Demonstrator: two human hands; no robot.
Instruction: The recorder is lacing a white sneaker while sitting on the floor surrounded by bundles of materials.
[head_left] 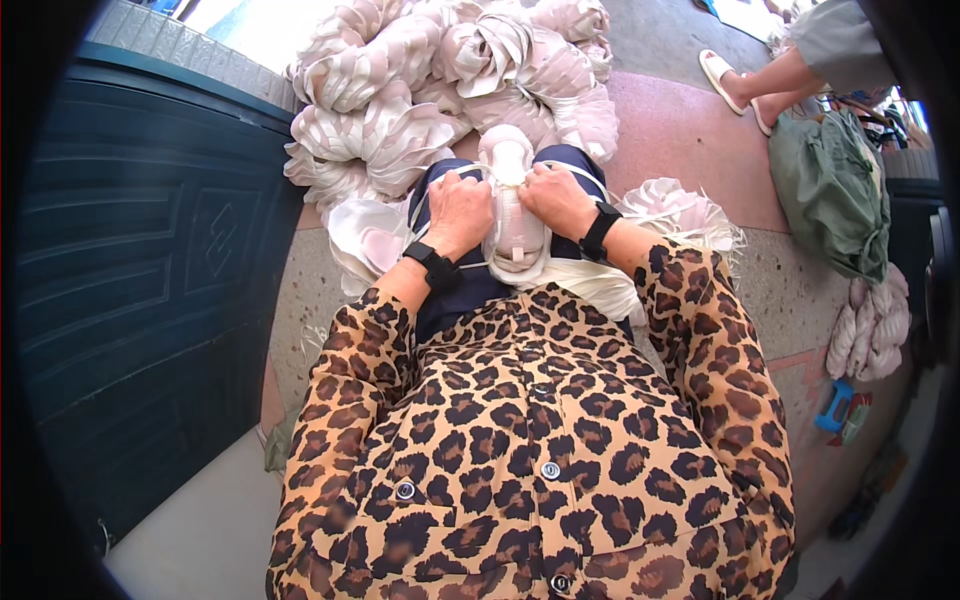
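Observation:
A pale pink and white shoe upper lies between my knees, its tongue pointing away from me. My left hand is closed at its left edge, gripping a white shoelace that loops outward from the fist. On the other side my right hand is closed close to the lacing, with another length of lace curving over my right knee. The fingertips of both hands are partly hidden. More whitish material spreads over my lap under the shoe upper.
A large heap of bundled pale shoe uppers rises ahead. Smaller bundles lie beside my legs. A dark blue panelled door stands at left. At right are a person's sandalled feet, a green sack and a blue object.

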